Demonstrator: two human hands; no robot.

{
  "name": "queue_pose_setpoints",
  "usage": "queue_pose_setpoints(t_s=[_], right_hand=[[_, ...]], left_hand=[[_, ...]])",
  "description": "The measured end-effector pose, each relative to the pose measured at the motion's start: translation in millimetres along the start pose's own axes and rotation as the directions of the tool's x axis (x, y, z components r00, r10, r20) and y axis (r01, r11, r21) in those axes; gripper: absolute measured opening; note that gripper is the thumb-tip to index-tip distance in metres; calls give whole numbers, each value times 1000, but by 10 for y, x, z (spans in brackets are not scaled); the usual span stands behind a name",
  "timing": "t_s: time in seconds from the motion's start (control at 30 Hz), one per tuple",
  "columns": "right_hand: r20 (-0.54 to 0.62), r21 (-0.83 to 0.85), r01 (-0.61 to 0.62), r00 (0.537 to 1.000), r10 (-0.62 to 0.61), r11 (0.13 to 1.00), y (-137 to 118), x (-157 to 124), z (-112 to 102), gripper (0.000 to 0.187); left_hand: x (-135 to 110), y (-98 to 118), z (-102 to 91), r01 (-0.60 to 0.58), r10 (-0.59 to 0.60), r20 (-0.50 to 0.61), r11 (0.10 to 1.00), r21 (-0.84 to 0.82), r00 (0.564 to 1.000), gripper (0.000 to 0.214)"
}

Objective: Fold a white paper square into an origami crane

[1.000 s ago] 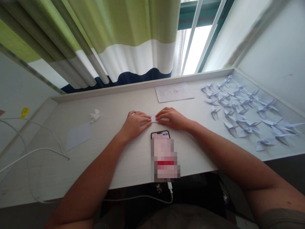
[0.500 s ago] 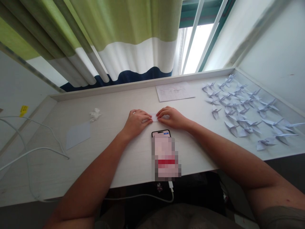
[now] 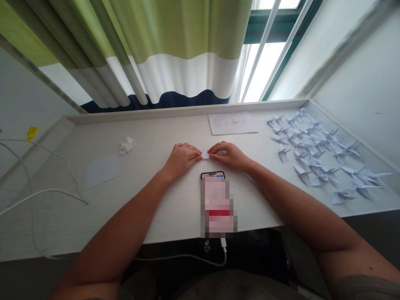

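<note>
A small piece of white paper [image 3: 205, 154] lies at the middle of the desk, between my two hands. My left hand [image 3: 184, 158] pinches its left edge, thumb and fingers together. On the opposite edge, the fingers of my right hand [image 3: 227, 156] are closed in the same way. Both hands rest low at the desk surface, and their fingertips hide the paper's ends. Just nearer to me lies a phone [image 3: 215, 204] with a blurred screen, its top edge below the paper.
Many folded paper cranes [image 3: 321, 146] cover the desk's right side. A written sheet [image 3: 233, 123] lies near the back ledge. To the left are a blank paper sheet [image 3: 103, 171], a crumpled tissue [image 3: 126, 146] and a white cable [image 3: 59, 191]. Another cable [image 3: 224, 246] plugs into the phone.
The camera view has shifted slightly. Both hands stay pinched on the paper, whose visible part now looks narrower and a little curved.
</note>
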State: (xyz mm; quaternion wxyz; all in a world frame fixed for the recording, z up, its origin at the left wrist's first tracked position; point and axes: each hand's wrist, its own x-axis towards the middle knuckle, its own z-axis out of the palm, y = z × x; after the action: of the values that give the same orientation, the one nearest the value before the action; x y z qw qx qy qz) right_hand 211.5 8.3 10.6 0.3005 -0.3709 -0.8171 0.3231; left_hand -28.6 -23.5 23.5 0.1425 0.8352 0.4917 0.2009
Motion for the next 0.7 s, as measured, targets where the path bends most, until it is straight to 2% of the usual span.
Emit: queue_pose_setpoints(t_s=[0.37,0.53,0.7], right_hand=[[-38,-202,-3,999,-4,979,52,67,90,17],[-48,-198,-20,999,11,980,25,64,90,18],[-2,-156,60,998,-61,986,-9,31,37,17]], left_hand=[[-3,17,39,16,-16,-31,1000,-5,999,13],[8,19,69,-6,6,-17,1000,30,1000,17],[10,9,98,8,-8,-28,1000,1,1000,18]])
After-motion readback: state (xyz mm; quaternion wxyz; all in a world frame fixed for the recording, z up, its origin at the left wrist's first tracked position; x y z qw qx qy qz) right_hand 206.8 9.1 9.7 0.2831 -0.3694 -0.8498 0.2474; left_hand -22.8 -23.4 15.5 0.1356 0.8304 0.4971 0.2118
